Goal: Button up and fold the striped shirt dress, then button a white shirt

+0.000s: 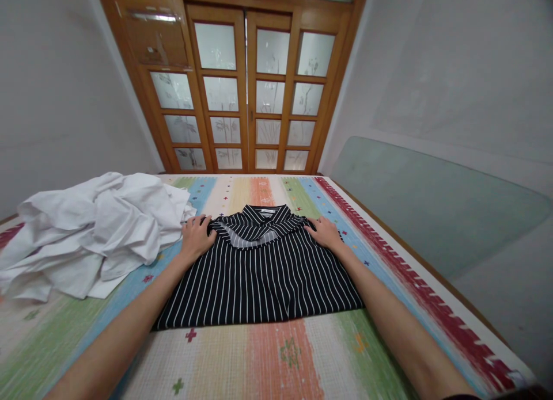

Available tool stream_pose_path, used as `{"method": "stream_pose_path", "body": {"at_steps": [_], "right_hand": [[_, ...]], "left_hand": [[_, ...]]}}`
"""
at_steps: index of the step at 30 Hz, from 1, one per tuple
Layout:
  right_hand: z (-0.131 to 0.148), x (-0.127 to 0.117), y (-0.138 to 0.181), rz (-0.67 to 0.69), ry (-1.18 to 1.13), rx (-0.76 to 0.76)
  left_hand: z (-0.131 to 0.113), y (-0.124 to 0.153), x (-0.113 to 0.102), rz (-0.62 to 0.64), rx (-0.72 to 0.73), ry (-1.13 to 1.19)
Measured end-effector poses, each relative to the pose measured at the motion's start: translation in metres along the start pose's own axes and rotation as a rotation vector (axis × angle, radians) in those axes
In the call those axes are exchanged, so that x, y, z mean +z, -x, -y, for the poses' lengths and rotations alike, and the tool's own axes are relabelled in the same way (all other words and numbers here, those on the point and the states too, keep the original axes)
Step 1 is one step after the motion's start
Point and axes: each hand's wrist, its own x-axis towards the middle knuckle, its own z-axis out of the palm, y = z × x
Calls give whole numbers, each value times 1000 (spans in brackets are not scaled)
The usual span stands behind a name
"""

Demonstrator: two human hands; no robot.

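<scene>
Lying collar [254, 214] away, striped shirt [263, 282], apparently longest crosswise

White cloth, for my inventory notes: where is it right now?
In the head view, the white cloth lies crumpled at the left on the striped cover, just left of the left hand and the shirt.
</scene>
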Motion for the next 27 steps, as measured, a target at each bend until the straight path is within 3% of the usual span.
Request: {"method": "stream_pose_path", "body": {"at_steps": [5, 11, 16, 22, 27], "right_hand": [[9, -11, -7, -52, -168, -56], [21, -15, -13, -62, -307, -367], [34, -11, -16, -168, -375, -363], [42, -4, -21, -222, -480, -314], [45, 2, -26, -216, -589, -322]], "left_hand": [[-4, -7, -7, 27, 260, 48], [-23, -18, -22, 279, 579, 189], [-36, -19, -29, 420, 628, 217], [-37, -14, -23, 380, 642, 326], [-34, -15, -16, 409, 548, 405]]}}
